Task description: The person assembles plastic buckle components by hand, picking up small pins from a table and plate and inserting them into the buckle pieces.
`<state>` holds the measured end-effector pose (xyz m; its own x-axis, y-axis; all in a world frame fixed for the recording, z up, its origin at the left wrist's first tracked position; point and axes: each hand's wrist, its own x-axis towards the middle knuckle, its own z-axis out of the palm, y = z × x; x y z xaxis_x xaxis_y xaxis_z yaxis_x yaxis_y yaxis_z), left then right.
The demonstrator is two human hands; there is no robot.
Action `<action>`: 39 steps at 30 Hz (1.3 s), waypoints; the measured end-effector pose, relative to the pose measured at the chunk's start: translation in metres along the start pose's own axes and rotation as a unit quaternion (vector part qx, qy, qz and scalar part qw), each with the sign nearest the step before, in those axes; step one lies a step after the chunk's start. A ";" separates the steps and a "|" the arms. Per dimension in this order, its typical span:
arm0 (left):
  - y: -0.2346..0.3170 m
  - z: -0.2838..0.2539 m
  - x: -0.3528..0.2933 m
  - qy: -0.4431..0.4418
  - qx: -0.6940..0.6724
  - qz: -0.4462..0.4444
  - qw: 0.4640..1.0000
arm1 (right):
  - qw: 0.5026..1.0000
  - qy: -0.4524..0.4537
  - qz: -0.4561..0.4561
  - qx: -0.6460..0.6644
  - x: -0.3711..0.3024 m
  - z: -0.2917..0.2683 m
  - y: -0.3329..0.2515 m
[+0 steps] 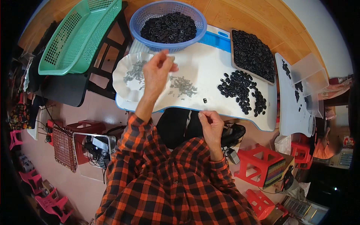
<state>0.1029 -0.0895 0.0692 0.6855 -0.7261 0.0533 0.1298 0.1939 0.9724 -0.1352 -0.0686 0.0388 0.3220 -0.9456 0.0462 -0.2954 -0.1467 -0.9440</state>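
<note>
My left hand is raised over the white table, just in front of the blue basket of black pieces. Its fingers are drawn together and slightly blurred; what they hold, if anything, is too small to name. At the table's front edge, my right hand has thumb and forefinger pressed together, and any thing between them is hidden. A single small black piece lies just beyond it. Small grey, see-through pieces are heaped between my hands, with more in a white scalloped dish at left.
Loose black oval pieces spread over the table's right side, below a full tray of them. A second white table with clear bins stands farther right. A green basket rests at upper left; red stools stand at lower right.
</note>
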 end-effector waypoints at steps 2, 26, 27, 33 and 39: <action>-0.004 0.006 -0.027 -0.016 0.000 -0.029 0.999 | 0.998 0.032 -0.029 -0.036 0.009 -0.004 0.009; -0.055 0.018 -0.132 -0.164 0.006 -0.167 0.972 | 0.876 0.096 -0.216 -0.421 0.039 0.010 0.017; -0.054 0.017 -0.132 -0.161 0.011 -0.169 0.972 | 0.882 0.105 -0.222 -0.402 0.039 0.011 0.018; -0.052 0.020 -0.133 -0.175 -0.066 -0.177 0.966 | 0.985 0.023 -0.110 -0.129 0.011 0.006 0.000; -0.055 0.017 -0.135 -0.170 -0.095 -0.170 0.966 | 0.996 -0.043 0.033 0.073 -0.004 0.007 -0.013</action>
<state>-0.0093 -0.0131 0.0126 0.3097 -0.9375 -0.1589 0.4577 0.0006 0.8891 -0.1265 -0.0609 0.0485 0.3842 -0.9224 -0.0392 -0.1856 -0.0356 -0.9820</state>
